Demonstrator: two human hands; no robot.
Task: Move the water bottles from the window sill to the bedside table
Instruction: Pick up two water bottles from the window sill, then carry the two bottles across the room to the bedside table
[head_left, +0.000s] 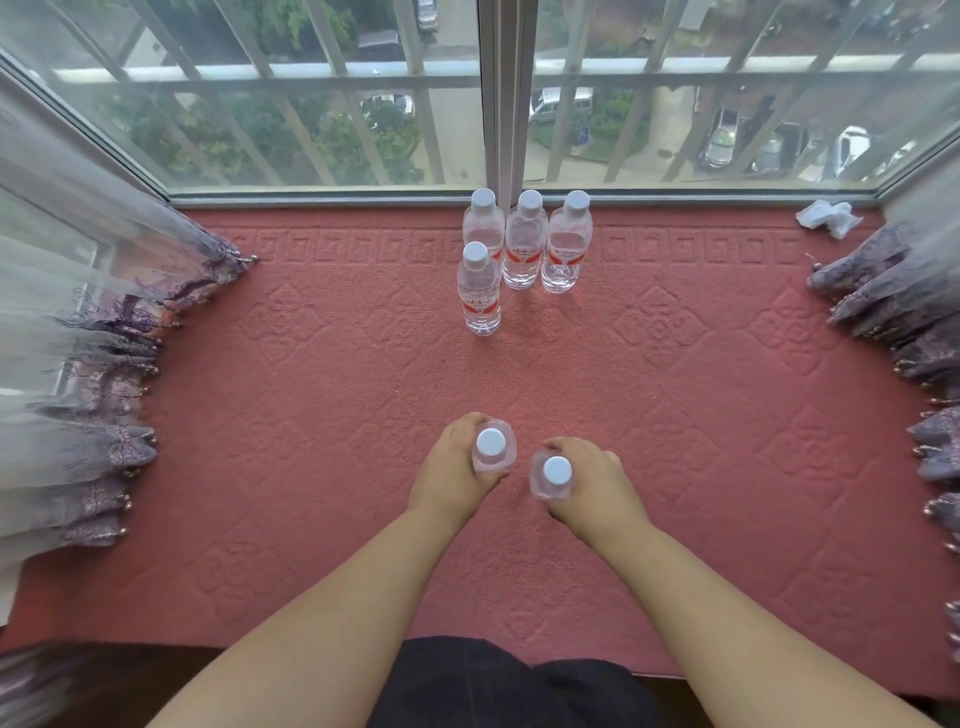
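The left hand (448, 467) is curled round a clear plastic water bottle with a pale blue screw cap (491, 444), seen almost straight from above so that only the cap and shoulders show; its body and label are hidden under the cap and behind the fingers. The right hand (592, 480) grips a second clear capped bottle (557, 472) the same way, just beside the first, at its 4 o'clock. Whether either bottle's base touches the surface cannot be told from this angle.

Both sit over the salmon-red embossed mat covering the window sill (311, 415). Towards 12 o'clock from the hands, well apart from them, four more clear bottles with red-and-white labels stand upright: a row of three against the window frame, the left one (483, 221), the middle one (524, 244) and the right one (567, 244), and a fourth bottle (479, 291) standing in front of the left one, partly hiding it. The label print is too small to read.

At 2 o'clock, in the far corner, lies a crumpled white tissue (826, 217). Sheer grey curtains with purple beaded hems (88, 395) bunch at 9 o'clock and 3 o'clock, cut off by the picture's edges. Beyond the barred window glass (311, 104), parked cars and trees appear blurred. The bedside table is out of view.
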